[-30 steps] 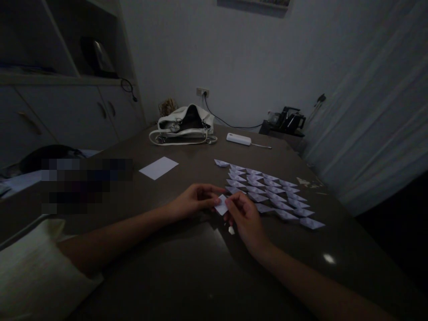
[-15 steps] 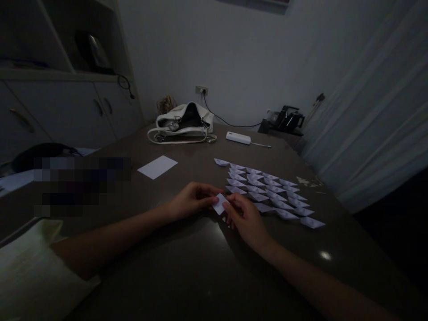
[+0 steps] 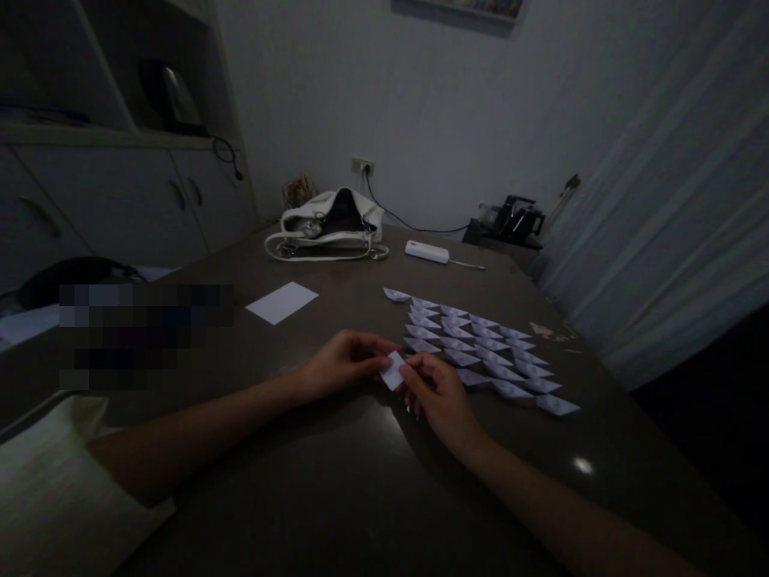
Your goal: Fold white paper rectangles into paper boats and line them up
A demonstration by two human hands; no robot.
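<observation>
A small folded piece of white paper [image 3: 392,372], diamond-shaped from here, is pinched between my two hands above the table. My left hand [image 3: 345,365] grips its left corner with thumb and fingers. On the opposite corner, my right hand [image 3: 438,397] presses its thumb, the fingers curled behind. Just beyond my right hand, several folded paper boats [image 3: 488,346] stand in slanting rows. A flat white sheet of paper [image 3: 282,303] lies on the table, farther away and to the left of my hands.
At the back of the dark glossy table [image 3: 288,497] sits an open white handbag [image 3: 330,228]. Right of it lies a white power bank [image 3: 427,252] with a short cable. Paper scraps [image 3: 544,329] are near the right edge. A black kettle [image 3: 525,222] stands beyond.
Both hands keep their hold on the folded paper, which looks nearly the same. The whole view has shifted very slightly, and the boats and sheet stay in place.
</observation>
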